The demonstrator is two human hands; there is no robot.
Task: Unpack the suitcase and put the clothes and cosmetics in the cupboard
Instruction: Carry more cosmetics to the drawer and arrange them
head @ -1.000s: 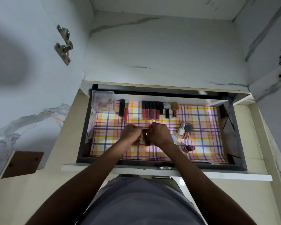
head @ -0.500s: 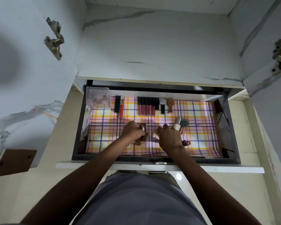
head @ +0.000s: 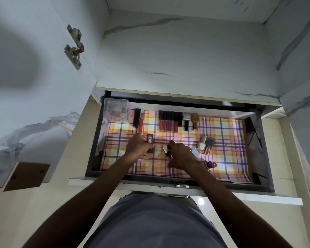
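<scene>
- Holding one small cosmetic apiece: the left hand [head: 139, 146] curls round a dark bottle with a silvery cap [head: 150, 140], and the right hand [head: 181, 156] pinches a small silvery-capped bottle [head: 166, 149].
- Both hover over the plaid liner [head: 227, 140] mid-drawer [head: 261, 151].
- Setting each beside the lip gloss row [head: 168, 120] along the back edge, caps aligned, would keep things tidy.
- Mind the loose nail polishes [head: 205, 144] just right.
</scene>
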